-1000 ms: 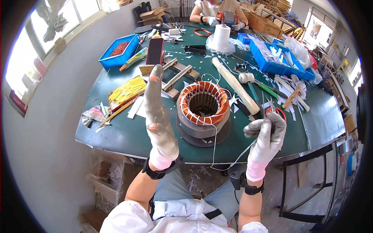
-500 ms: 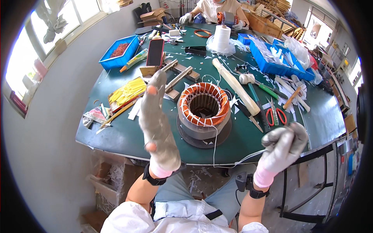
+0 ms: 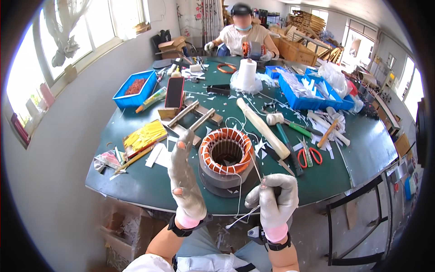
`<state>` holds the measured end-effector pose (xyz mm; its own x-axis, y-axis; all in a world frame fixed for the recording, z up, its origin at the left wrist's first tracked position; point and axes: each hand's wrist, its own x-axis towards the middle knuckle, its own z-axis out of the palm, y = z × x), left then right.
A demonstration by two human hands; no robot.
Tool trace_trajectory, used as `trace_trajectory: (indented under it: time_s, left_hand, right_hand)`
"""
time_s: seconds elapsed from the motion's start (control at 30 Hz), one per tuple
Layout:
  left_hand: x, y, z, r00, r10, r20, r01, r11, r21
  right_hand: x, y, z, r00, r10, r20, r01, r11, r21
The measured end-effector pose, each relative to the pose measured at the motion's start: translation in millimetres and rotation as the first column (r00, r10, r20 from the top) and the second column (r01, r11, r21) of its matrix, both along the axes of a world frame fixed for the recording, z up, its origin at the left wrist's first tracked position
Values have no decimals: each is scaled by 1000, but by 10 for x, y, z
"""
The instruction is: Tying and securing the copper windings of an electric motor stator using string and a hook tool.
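Note:
A motor stator (image 3: 225, 177) with orange copper windings stands upright on a dark round base (image 3: 213, 189) near the table's front edge. White lacing loops wrap its upper winding ring. My left hand (image 3: 185, 183), in a pale glove with bare fingertips, is held up just left of the stator. Its fingers are stretched out and hold nothing. To the right of the stator, my gloved right hand (image 3: 274, 199) pinches a white cord (image 3: 256, 168) that runs taut toward the winding. More of the cord hangs in a loose loop below the table edge.
Right of the stator lie a wooden stick (image 3: 263, 128), a mallet (image 3: 275, 119) and red-handled scissors (image 3: 309, 156). Yellow strips (image 3: 144, 135), a phone (image 3: 174, 93) and a metal-rod fixture (image 3: 202, 119) are on the left. A cord spool (image 3: 246, 75) and blue bins (image 3: 299, 97) stand farther back. A co-worker (image 3: 244, 38) sits opposite.
My right hand has come in from the far right, closer to the stator, with the cord. The left hand stays open beside the stator. The head view has tilted up.

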<state>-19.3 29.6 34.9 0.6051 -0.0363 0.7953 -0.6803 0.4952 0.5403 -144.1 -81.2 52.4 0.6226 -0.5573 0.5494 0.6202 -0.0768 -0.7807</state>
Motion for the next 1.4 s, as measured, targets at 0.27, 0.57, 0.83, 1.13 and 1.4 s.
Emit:
trace_trajectory:
  time_s: [0.27,0.57,0.83,1.13,1.4]
  left_hand:
    - [2,-16,-42,996,89,-17,-84,981,173]
    - [357,-108,-69,939,68,336,-302,630,715]
    - [471,-124,8,934,-110,340,-249,483,839]
    - [616,-151,44,883,-333,330,-219,330,918]
    - [607,-110,214,670,-30,742,-715,247,655]
  right_hand:
    - [-41,-46,-69,994,-50,-99,47,999,-27]
    - [76,-216,-332,904,85,-419,-3,982,191]
    - [-99,-205,-532,893,228,-389,-119,951,284]
    - [370,-188,-603,864,-5,-504,106,979,173]
    - [-235,-377,-725,354,887,-297,-561,456,691]
